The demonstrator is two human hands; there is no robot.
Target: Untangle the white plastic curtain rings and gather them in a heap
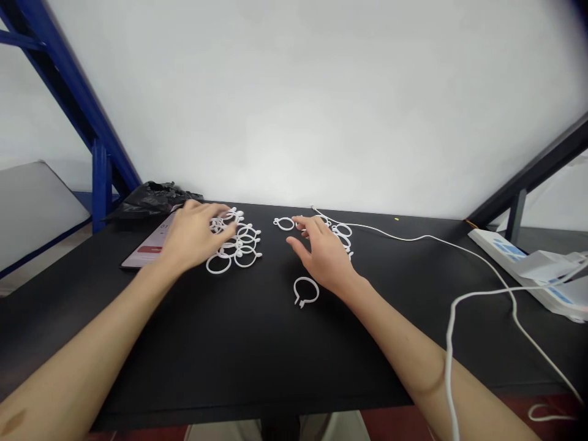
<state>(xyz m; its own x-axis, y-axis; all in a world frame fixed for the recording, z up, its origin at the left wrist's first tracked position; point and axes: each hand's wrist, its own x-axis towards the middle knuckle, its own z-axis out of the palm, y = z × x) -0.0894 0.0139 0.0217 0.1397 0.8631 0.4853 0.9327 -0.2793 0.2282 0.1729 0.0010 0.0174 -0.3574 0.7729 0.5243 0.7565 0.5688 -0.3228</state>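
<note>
My left hand [202,229] is over a pile of white plastic rings [247,256] with small knobs, like curtain rings. Its thumb and fingers are apart; whether the fingertips touch the rings I cannot tell. To the right, my right hand [321,251] reaches over a second group of white rings [342,231], thumb and fingers apart, and partly hides them. One ring [285,224] lies just left of its fingertips. Nearer to me, a single ring [306,290] with a gap between its ends rests on the black table [257,355].
A tablet or phone with a lit screen [149,248] lies left of my left hand, before a black plastic bag [151,199]. A white cable [427,237] runs across the right side, passing over my right forearm. A white and blue box [514,260] lies at the right edge.
</note>
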